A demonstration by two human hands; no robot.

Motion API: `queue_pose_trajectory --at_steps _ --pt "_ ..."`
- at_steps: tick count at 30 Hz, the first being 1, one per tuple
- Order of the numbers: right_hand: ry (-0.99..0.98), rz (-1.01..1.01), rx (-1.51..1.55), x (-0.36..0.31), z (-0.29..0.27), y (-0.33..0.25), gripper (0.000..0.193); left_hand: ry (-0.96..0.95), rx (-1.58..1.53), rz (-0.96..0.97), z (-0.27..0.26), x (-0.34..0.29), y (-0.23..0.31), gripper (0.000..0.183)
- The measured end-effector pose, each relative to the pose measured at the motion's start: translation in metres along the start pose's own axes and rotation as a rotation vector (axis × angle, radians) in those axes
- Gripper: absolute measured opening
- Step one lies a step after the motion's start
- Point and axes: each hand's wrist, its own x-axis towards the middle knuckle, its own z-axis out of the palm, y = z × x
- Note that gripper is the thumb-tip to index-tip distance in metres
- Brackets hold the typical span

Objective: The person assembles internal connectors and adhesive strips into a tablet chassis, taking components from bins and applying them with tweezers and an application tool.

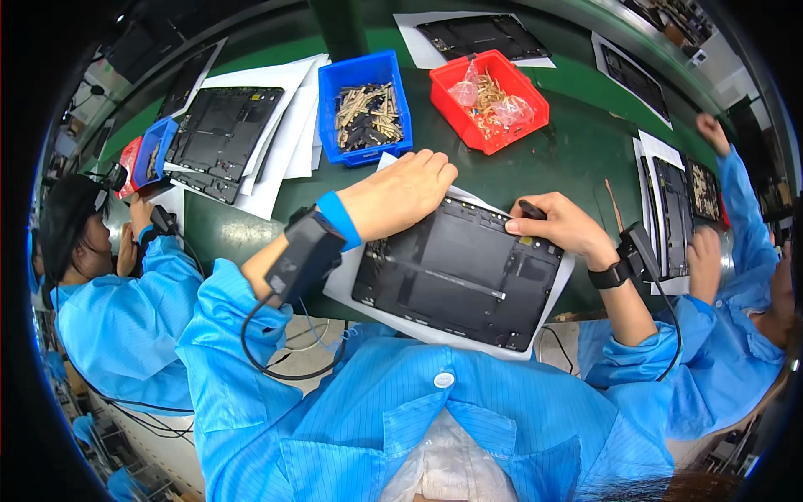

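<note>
A black tablet housing, open with its inner side up, lies tilted on white paper at the table's near edge. My left hand is over its far left corner, with the fingers curled and closed. What those fingers hold, if anything, is hidden beneath them. At the far right edge of the housing, my right hand pinches a short black rod-like piece between thumb and fingers. A pale flat strip runs across the middle of the housing.
Beyond it stand a blue bin of brass-coloured and black parts and a red bin with small parts and plastic bags. More housings rest on paper around the green table. Co-workers in blue sit at left and right.
</note>
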Motion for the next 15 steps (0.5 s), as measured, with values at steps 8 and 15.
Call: queue_pose_trajectory --at_steps 8,15 --pt "-0.081 -0.033 0.479 -0.01 -0.038 -0.014 0.023 -0.438 -0.656 -0.261 -0.074 0.011 -0.04 0.028" --pt "-0.169 -0.072 0.687 -0.001 -0.045 -0.015 0.028 -0.365 -1.178 -0.404 -0.058 0.003 -0.054 0.029"
